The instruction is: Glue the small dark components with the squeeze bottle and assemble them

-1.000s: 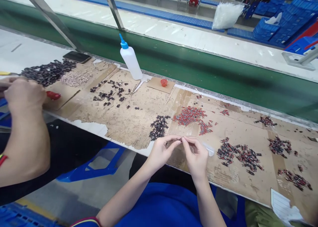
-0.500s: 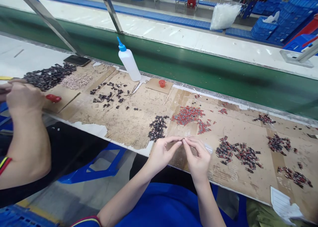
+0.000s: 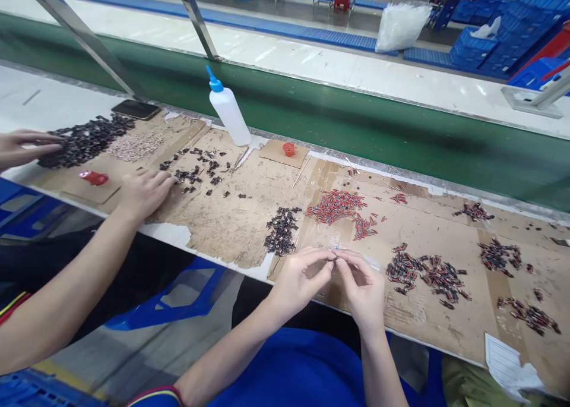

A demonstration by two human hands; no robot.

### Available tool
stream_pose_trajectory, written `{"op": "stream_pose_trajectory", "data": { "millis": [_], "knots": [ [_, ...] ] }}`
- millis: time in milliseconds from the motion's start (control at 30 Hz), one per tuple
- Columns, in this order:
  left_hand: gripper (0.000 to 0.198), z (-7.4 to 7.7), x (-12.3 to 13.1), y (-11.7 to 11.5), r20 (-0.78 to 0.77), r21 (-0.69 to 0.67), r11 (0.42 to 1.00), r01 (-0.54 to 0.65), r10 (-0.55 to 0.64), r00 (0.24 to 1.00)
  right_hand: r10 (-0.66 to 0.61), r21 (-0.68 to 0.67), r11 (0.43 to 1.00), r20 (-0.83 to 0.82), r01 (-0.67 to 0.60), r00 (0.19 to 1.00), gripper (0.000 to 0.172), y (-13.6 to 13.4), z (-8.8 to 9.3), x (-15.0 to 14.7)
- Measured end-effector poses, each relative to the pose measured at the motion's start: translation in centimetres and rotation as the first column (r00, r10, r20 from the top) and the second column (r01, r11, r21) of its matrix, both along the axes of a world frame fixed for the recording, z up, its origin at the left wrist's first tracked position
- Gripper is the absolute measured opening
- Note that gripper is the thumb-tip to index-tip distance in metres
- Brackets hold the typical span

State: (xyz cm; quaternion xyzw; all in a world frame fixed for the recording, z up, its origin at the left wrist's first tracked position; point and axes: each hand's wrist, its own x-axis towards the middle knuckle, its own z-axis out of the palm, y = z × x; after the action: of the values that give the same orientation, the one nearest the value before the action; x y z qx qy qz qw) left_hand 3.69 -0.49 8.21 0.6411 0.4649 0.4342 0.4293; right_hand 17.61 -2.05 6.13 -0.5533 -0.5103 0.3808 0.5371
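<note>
My left hand (image 3: 297, 278) and my right hand (image 3: 363, 285) meet fingertip to fingertip at the near edge of the cardboard-covered bench (image 3: 231, 217). Both pinch a tiny dark part (image 3: 335, 258) between thumbs and forefingers; it is too small to name. A pile of small black parts (image 3: 281, 229) lies just left of my hands. Beyond them is a heap of red parts (image 3: 336, 206). To the right is a spread of red-and-black parts (image 3: 427, 275).
A co-worker's hands (image 3: 145, 190) reach over the bench at left, near black parts (image 3: 84, 136), a red cap (image 3: 93, 177) and a phone (image 3: 136, 109). A white squeeze bottle (image 3: 227, 110) and a small red cup (image 3: 289, 149) stand at the back. A green conveyor (image 3: 401, 128) runs behind.
My hands have stayed pinched together, drifting slightly right and down. The co-worker's hands have separated: one now rests flat on the cardboard, the other reaches to the black pile at far left.
</note>
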Motion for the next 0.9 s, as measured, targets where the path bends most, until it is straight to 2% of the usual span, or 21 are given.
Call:
{"op": "stream_pose_trajectory", "data": {
  "millis": [67, 167, 300, 400, 433, 500, 567, 667, 733, 833, 900],
  "knots": [
    [0.014, 0.1, 0.5, -0.1, -0.028, 0.073, 0.997, 0.022, -0.020, 0.999, -0.065, 0.116, 0.992, 0.150, 0.048, 0.986, 0.012, -0.5, 0.2, 0.2],
    [0.014, -0.1, 2.1, -0.4, -0.043, 0.158, 0.986, 0.057, -0.050, 0.998, -0.223, 0.284, 0.950, 0.323, 0.131, 0.920, 0.012, -1.3, 0.3, 0.6],
    [0.028, -0.7, 4.0, -0.4, -0.036, 0.149, 0.984, 0.095, -0.091, 0.995, -0.311, 0.302, 0.932, 0.386, 0.199, 0.869, 0.011, -2.1, -0.4, 2.2],
    [0.034, -1.2, 3.1, 0.5, -0.128, 0.188, 0.977, 0.104, -0.080, 0.989, -0.407, 0.272, 0.906, 0.360, 0.323, 0.839, 0.015, -1.9, -1.4, 4.7],
    [0.028, -1.5, 2.2, 1.1, -0.198, 0.220, 0.971, 0.096, -0.051, 0.979, -0.457, 0.271, 0.886, 0.371, 0.376, 0.808, 0.018, -1.7, -1.8, 5.8],
    [0.019, -2.2, -0.1, 2.5, -0.363, 0.292, 0.955, 0.047, 0.065, 0.930, -0.549, 0.314, 0.836, 0.467, 0.451, 0.693, 0.026, -1.3, -2.4, 8.0],
    [0.025, -3.0, -2.5, 3.9, -0.509, 0.340, 0.940, -0.010, 0.193, 0.839, -0.537, 0.324, 0.840, 0.607, 0.435, 0.586, 0.035, -1.1, -2.9, 9.9],
    [0.027, -4.3, -5.1, 5.6, -0.663, 0.350, 0.935, 0.053, 0.208, 0.719, -0.496, 0.306, 0.854, 0.723, 0.420, 0.481, 0.044, -1.3, -3.1, 11.0],
    [0.025, -5.0, -5.9, 6.4, -0.701, 0.347, 0.932, 0.108, 0.182, 0.689, -0.449, 0.296, 0.883, 0.760, 0.365, 0.470, 0.047, -1.5, -3.1, 10.5],
    [0.021, -5.4, -6.2, 7.1, -0.728, 0.354, 0.923, 0.150, 0.171, 0.664, -0.275, 0.236, 0.961, 0.809, 0.141, 0.519, 0.048, -1.3, -3.2, 8.9],
    [0.019, -5.2, -6.1, 7.4, -0.744, 0.358, 0.917, 0.174, 0.167, 0.647, -0.167, 0.180, 0.983, 0.827, 0.030, 0.537, 0.043, -0.8, -3.3, 8.0]
  ]
}}
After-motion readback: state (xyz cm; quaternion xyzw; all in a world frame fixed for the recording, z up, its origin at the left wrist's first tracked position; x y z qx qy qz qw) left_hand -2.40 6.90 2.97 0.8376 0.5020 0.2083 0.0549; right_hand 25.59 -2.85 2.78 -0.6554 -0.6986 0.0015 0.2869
